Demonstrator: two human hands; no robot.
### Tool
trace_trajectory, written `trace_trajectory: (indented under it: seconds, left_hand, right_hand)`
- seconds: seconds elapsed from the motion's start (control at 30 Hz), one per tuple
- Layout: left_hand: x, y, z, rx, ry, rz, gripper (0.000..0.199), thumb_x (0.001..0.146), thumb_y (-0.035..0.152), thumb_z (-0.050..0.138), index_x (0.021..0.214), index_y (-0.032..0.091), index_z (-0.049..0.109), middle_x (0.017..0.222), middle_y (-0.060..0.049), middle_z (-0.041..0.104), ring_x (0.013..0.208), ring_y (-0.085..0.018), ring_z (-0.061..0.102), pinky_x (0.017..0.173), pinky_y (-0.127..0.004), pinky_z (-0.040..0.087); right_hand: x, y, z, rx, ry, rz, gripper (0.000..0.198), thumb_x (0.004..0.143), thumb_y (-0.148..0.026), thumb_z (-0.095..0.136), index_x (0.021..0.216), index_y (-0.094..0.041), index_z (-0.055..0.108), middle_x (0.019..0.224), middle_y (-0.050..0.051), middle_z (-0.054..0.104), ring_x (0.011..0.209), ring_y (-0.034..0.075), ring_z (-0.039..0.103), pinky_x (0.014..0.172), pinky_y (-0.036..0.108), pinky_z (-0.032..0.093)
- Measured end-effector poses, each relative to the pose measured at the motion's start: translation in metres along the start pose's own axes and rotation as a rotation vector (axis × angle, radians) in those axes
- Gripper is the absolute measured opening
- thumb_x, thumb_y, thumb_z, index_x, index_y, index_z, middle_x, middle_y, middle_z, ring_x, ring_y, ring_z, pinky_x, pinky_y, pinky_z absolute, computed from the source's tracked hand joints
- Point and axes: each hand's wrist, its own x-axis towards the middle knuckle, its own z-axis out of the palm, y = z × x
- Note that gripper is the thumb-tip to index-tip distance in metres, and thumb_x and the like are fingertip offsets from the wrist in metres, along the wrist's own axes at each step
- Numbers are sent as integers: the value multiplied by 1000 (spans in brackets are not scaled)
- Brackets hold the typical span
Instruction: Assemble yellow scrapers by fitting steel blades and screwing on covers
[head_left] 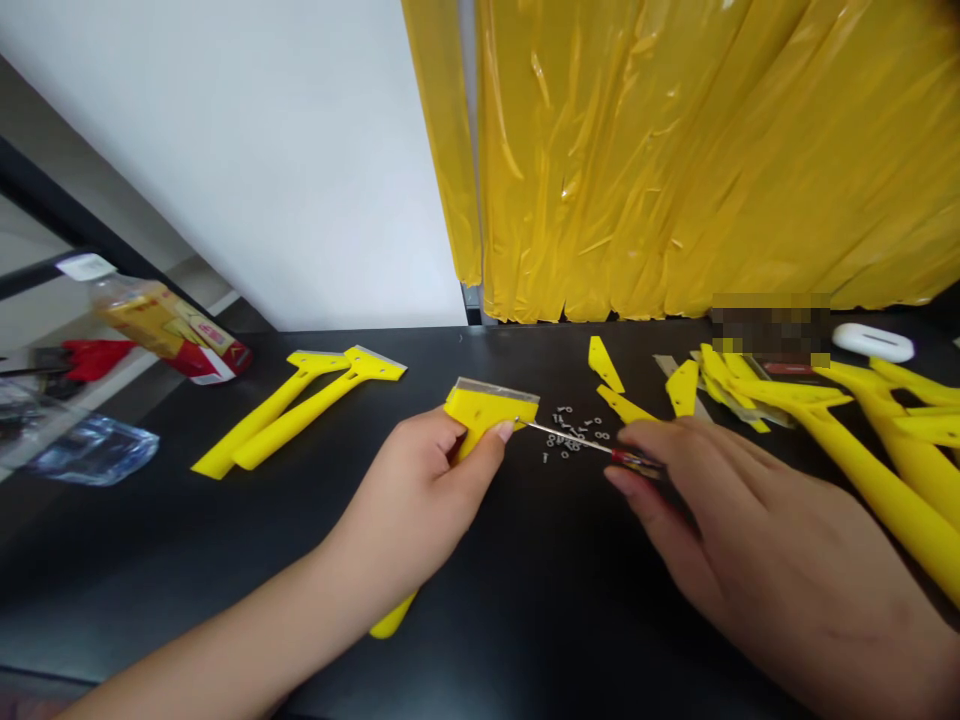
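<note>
My left hand (431, 480) is closed round the neck of a yellow scraper (489, 410), its metal blade edge facing away from me. The scraper's handle end shows below my wrist. In my right hand (735, 530) is a small screwdriver (570, 437) with a red and dark handle. Its thin shaft points left, and the tip meets a screw hole at the right of the scraper head, close to my left thumb. Small loose screws and nuts (574, 430) lie scattered on the black table (487, 640), just behind the shaft.
Two yellow scrapers (300, 405) with blades lie at left. Yellow cover pieces (606, 365), blades and several yellow handles (862, 450) lie at right, near a white case (874, 342). A drink bottle (172, 325) lies far left. Yellow plastic sheeting (675, 150) hangs behind the table.
</note>
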Motion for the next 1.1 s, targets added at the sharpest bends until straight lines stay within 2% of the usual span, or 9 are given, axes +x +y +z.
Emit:
trace_trajectory:
  seconds: [0.17,0.3,0.4,0.57,0.73,0.83,0.93,1.0,1.1]
  left_hand:
    - [1,-1,1,36,16,-19,55,102,50,64,56,24,50,47,3,52,47,-14,50,53,-29,33]
    - [1,-1,2,42,13,-27,55,102,51,65,57,24,49,48,3,52,48,-15,50,54,-29,34]
    - [1,0,4,26,12,-38,55,102,54,64,58,24,50,48,3,52,48,-15,51,54,-28,35]
    - [1,2,3,12,34,20,54,104,49,64,58,24,52,48,3,53,51,-15,52,57,-28,39]
    - [0,-3,2,21,3,126,56,109,45,59,57,23,54,47,3,51,52,-15,47,56,-28,37]
    - [-3,-6,5,-110,-21,79,46,109,51,59,71,23,61,55,3,54,55,-16,50,55,-28,40]
    - [-5,-7,8,-332,-47,1,42,108,61,57,90,24,66,67,1,58,61,-17,53,55,-27,44]
    - [-3,-5,8,-409,-27,-22,44,107,64,57,96,23,67,69,1,59,62,-17,54,55,-26,46]
    - [6,-2,5,-514,20,-44,39,107,59,58,106,21,66,76,-2,64,60,-16,54,52,-25,47]
  right_hand:
    - [-2,-2,6,42,-40,-12,15,112,-20,52,100,-19,60,83,4,71,66,21,72,59,36,49]
    - [-4,-2,6,23,42,-18,6,109,-15,58,114,-15,62,91,8,73,76,22,72,66,35,53]
    - [-4,-1,6,39,4,-37,7,108,-12,58,104,-18,60,87,5,73,72,21,72,60,35,48]
    - [-3,3,10,11,-48,-9,20,113,-22,54,93,-21,59,74,1,71,57,19,68,54,36,42]
    - [-2,5,10,406,-218,218,26,116,-30,47,93,-25,58,65,-6,63,49,12,61,49,29,41]
    - [-2,8,10,527,-274,301,26,115,-34,49,97,-25,64,74,-4,71,60,13,68,57,27,49]
    - [-4,17,15,465,-242,270,19,114,-34,53,120,-26,69,100,2,81,84,18,79,76,31,58]
    - [-7,25,18,405,-253,235,23,113,-29,50,131,-25,64,103,4,80,85,19,78,78,33,58]
    - [-9,31,22,355,-276,191,20,110,-18,44,122,-23,59,98,4,74,84,19,73,80,33,55]
